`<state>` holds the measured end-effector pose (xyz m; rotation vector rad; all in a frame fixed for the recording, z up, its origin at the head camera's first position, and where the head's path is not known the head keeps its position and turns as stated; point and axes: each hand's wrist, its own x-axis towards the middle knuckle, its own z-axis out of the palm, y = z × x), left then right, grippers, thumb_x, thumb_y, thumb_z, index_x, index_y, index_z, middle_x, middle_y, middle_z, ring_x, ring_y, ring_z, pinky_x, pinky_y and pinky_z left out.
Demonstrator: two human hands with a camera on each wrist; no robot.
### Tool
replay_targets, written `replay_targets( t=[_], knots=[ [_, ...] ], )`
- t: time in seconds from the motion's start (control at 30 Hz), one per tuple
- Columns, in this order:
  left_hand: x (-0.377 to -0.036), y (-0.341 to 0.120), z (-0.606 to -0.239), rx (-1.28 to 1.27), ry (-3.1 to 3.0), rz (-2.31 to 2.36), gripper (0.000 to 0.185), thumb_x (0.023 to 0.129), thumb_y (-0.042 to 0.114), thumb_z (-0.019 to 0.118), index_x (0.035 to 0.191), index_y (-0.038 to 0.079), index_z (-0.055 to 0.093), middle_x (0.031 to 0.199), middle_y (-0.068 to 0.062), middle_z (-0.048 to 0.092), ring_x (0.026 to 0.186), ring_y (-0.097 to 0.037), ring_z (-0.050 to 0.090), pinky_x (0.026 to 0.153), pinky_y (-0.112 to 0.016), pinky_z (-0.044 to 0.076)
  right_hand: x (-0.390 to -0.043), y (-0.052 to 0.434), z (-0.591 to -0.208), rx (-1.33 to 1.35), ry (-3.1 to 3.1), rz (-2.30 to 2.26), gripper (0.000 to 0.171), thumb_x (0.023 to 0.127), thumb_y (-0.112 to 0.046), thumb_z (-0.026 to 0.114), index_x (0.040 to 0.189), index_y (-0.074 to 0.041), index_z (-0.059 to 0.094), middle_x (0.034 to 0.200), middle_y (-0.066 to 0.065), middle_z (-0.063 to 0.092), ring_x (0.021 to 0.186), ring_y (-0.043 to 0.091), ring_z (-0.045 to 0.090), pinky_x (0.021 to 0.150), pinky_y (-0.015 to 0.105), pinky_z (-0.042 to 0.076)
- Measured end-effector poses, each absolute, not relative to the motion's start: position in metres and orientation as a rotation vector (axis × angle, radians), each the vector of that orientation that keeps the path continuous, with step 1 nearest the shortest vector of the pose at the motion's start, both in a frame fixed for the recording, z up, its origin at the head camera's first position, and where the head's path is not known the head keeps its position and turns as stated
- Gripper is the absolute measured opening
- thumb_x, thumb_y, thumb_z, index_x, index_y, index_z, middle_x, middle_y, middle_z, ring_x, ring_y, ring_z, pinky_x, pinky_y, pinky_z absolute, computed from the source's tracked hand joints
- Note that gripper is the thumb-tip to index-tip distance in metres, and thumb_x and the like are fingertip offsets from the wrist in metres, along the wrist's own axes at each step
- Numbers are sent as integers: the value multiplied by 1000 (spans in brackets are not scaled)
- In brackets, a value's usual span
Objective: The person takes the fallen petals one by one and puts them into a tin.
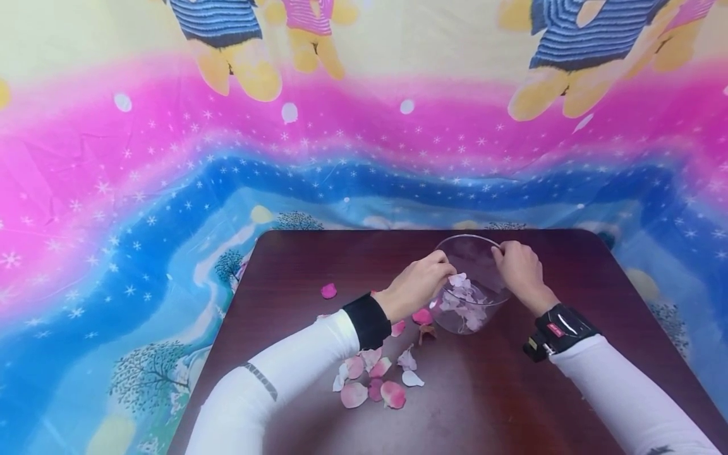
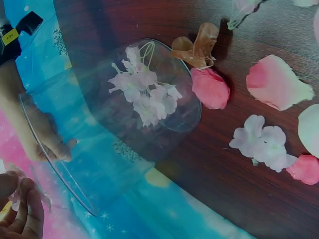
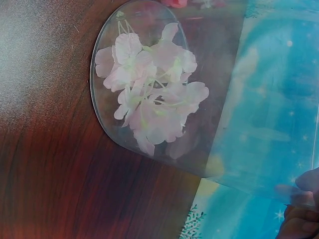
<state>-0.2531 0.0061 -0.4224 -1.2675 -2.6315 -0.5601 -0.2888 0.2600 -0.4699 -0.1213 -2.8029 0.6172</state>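
A clear, round plastic container (image 1: 467, 236) stands upright on the table, with pale pink blossoms (image 3: 154, 99) on thin stems inside, near its bottom. My right hand (image 1: 520, 273) grips the rim at the right side, thumb and fingers on either side of the wall. At the left of the opening is my left hand (image 1: 418, 281), pinching a pale pink blossom (image 2: 19, 191) between thumb and fingers. Part of that blossom is hidden by the fingers in the left wrist view.
Pink and white petals (image 1: 354, 395) lie scattered on the dark wooden table (image 1: 512, 392), left of the container. Among them are a loose blossom (image 2: 261, 142) and a brown dried petal (image 2: 199, 47). A magenta petal (image 1: 328, 291) sits farther left. Behind hangs a printed cloth (image 1: 364, 133).
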Motion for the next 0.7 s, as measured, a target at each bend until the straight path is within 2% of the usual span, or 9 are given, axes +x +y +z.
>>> replay_targets(
  t=[0.17, 0.2, 0.27, 0.33, 0.4, 0.43, 0.5, 0.7],
  knots=[
    [-258, 18, -420, -1206, -2650, -502, 24, 102, 23, 61, 121, 13, 72, 109, -1, 62, 93, -7, 64, 83, -14, 52, -289, 260, -470, -110, -2800, 613, 31, 103, -23, 56, 81, -2, 66, 74, 18, 64, 71, 39, 63, 54, 48, 44],
    [-259, 20, -420, -1196, -2661, -465, 29, 102, 27, 61, 126, 13, 70, 115, -2, 63, 99, -8, 65, 87, -16, 53, -289, 260, -470, -110, -2801, 614, 32, 103, -23, 56, 81, -2, 65, 74, 18, 64, 70, 39, 63, 54, 48, 44],
    [-260, 23, -420, -1178, -2727, -368, 47, 101, 41, 59, 142, 17, 58, 136, -5, 59, 121, -13, 61, 101, -23, 51, -289, 260, -470, -108, -2801, 614, 31, 102, -22, 57, 82, -1, 66, 75, 19, 64, 70, 39, 63, 53, 49, 44],
    [-259, 24, -421, -1175, -2826, -258, 68, 99, 57, 54, 157, 26, 37, 159, -8, 41, 146, -19, 43, 117, -34, 41, -289, 260, -470, -114, -2802, 613, 31, 102, -23, 57, 83, -1, 67, 75, 19, 65, 70, 39, 63, 53, 48, 44],
    [-257, 23, -422, -1171, -2921, -165, 81, 96, 70, 46, 162, 37, 14, 171, -6, 17, 159, -23, 16, 126, -43, 27, -289, 260, -471, -118, -2804, 609, 30, 102, -22, 57, 85, 0, 68, 76, 20, 65, 70, 39, 63, 54, 48, 45],
    [-256, 22, -423, -1168, -2960, -135, 84, 94, 74, 42, 162, 41, 6, 173, -4, 7, 161, -23, 6, 127, -46, 23, -289, 260, -470, -119, -2805, 609, 30, 102, -22, 57, 86, 0, 68, 76, 21, 65, 71, 39, 63, 54, 49, 45],
    [-254, 19, -423, -1167, -3000, -131, 85, 93, 78, 39, 161, 44, -1, 173, -2, -2, 161, -23, -2, 129, -49, 17, -289, 260, -470, -122, -2807, 608, 30, 102, -22, 56, 86, 0, 68, 76, 21, 65, 72, 40, 64, 54, 50, 45],
    [-253, 15, -424, -1185, -2966, -150, 84, 94, 77, 37, 161, 44, -1, 173, -2, 2, 161, -23, -2, 129, -49, 14, -289, 260, -470, -121, -2808, 608, 30, 103, -23, 56, 88, 1, 69, 80, 23, 67, 76, 44, 65, 57, 54, 47]
  ],
)
